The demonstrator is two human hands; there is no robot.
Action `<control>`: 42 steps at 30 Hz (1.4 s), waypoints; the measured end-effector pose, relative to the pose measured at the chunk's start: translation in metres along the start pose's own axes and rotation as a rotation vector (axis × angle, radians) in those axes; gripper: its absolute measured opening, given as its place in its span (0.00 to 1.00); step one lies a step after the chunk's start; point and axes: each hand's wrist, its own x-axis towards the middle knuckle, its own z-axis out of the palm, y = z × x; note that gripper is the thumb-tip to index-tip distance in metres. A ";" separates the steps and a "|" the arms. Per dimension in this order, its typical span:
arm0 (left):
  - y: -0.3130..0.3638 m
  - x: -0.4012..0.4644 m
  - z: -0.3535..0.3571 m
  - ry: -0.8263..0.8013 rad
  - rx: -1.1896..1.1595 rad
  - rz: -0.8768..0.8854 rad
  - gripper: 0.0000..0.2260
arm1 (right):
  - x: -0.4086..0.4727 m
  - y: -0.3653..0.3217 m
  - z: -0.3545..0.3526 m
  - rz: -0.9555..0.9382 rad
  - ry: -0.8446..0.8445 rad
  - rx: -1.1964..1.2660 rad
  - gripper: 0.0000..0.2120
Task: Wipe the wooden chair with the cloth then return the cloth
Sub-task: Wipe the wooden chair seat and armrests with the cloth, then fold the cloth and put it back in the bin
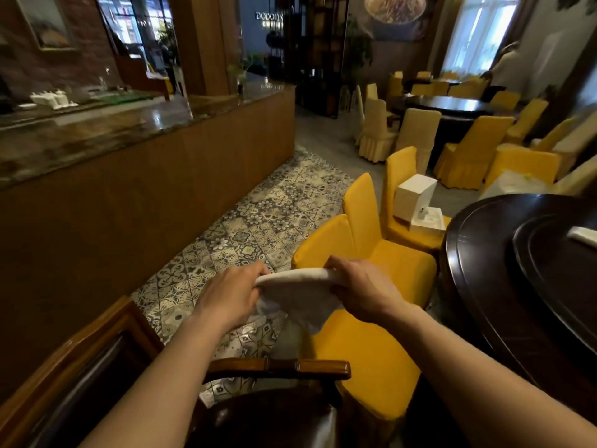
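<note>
A white cloth is stretched between both hands, with a loose fold hanging down below them. My left hand grips its left end and my right hand grips its right end. Both hands are held in the air above the floor and the nearest yellow chair. The wooden chair lies below my forearms at the bottom of the view, showing a brown armrest, a curved wooden back at the left and a dark glossy seat. The cloth is well above it and not touching it.
A row of yellow covered chairs stands to the right of my hands. A dark round table fills the right side, with another white cloth on it. A long wooden counter runs along the left. White boxes sit on one chair.
</note>
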 end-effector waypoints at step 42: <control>0.291 -0.720 -0.184 0.608 0.565 -1.595 0.07 | -0.367 -0.473 -0.053 -1.709 -0.343 0.583 0.11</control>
